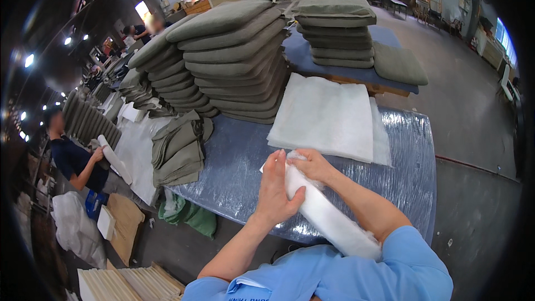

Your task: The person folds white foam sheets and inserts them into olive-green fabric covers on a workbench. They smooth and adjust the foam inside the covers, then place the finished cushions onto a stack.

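A white cushion pad with fluffy batting (331, 214) stands on its edge between my arms, one end close to my body. My left hand (277, 189) presses along its left side, fingers straight and together, thumb over the upper edge. At the far end my right hand (312, 166) has its fingers curled on the batting at the corner; its fingertips are partly hidden. Just beyond the hands lie flat white batting sheets (323, 114) in a pile. Folded grey-green fabric covers (178, 150) rest left of my hands.
The blue table (228, 159) is wrapped in shiny film. Tall stacks of grey-green cushions (234, 50) stand at its far left. Another cushion stack (337, 33) sits behind the batting. A co-worker (78, 156) handles a white pad at left. White slabs (125, 285) stand low at left.
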A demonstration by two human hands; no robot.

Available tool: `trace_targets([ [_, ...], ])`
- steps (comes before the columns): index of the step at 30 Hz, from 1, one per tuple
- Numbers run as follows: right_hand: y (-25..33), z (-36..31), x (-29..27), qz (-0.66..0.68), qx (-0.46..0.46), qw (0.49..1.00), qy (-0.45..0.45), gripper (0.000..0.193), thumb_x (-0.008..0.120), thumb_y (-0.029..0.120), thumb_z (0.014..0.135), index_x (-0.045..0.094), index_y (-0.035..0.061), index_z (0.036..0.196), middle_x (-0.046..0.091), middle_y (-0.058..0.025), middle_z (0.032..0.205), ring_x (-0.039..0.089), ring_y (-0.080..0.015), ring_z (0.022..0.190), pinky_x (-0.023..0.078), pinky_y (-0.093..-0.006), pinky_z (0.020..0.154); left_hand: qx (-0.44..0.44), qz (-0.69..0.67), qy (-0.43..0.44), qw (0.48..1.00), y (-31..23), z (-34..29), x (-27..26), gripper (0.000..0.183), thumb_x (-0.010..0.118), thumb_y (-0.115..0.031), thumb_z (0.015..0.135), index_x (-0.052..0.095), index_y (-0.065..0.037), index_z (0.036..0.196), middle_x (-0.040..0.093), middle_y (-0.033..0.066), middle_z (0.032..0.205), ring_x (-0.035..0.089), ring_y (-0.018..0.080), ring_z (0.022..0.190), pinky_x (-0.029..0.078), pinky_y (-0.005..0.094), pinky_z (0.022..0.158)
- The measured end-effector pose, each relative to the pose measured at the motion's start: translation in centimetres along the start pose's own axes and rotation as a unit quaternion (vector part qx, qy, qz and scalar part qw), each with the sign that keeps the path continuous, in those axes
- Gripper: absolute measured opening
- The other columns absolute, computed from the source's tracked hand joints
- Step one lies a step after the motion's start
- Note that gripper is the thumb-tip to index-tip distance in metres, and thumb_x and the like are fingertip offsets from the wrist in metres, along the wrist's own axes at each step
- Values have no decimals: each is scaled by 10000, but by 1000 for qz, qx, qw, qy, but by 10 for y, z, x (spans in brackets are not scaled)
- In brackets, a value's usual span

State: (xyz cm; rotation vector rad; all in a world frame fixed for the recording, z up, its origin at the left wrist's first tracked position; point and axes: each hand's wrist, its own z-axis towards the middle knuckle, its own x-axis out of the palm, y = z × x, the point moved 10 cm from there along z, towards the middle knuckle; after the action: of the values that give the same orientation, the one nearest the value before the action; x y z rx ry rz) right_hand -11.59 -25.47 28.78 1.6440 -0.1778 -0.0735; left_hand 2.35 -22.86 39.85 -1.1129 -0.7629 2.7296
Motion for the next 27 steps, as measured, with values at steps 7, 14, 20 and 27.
trace_targets([
  [7,-61,-5,-53,-85,85,987,-110,336,691,280,992,739,0,1170,762,-68,1019,684,-154,891,554,-345,825,-14,-31,57,998,-5,9,12,1061,787,-193,844,158,1,1677,537,226,1325,551,373,1214,465,487,1055],
  [14,48,-29,-3,-184,17,979,84,374,648,351,1049,741,26,1208,765,-89,1049,685,-167,956,549,-363,869,-45,-10,62,997,3,1,3,1065,778,-223,858,139,18,1676,546,238,1314,568,375,1197,475,479,1042],
  [20,9,-28,0,-37,22,997,64,393,639,378,1049,739,39,1221,766,-111,1046,684,-190,959,540,-370,881,-43,-12,60,997,3,4,7,1060,775,-216,860,141,34,1671,564,236,1301,577,373,1193,458,482,1073],
  [27,-56,-38,-42,-160,141,976,-30,396,683,303,1039,709,-23,1264,738,-79,1149,655,-143,1032,543,-318,882,-44,-17,74,996,-3,5,5,1040,772,-212,862,164,37,1668,579,232,1285,576,370,1204,445,482,1084],
])
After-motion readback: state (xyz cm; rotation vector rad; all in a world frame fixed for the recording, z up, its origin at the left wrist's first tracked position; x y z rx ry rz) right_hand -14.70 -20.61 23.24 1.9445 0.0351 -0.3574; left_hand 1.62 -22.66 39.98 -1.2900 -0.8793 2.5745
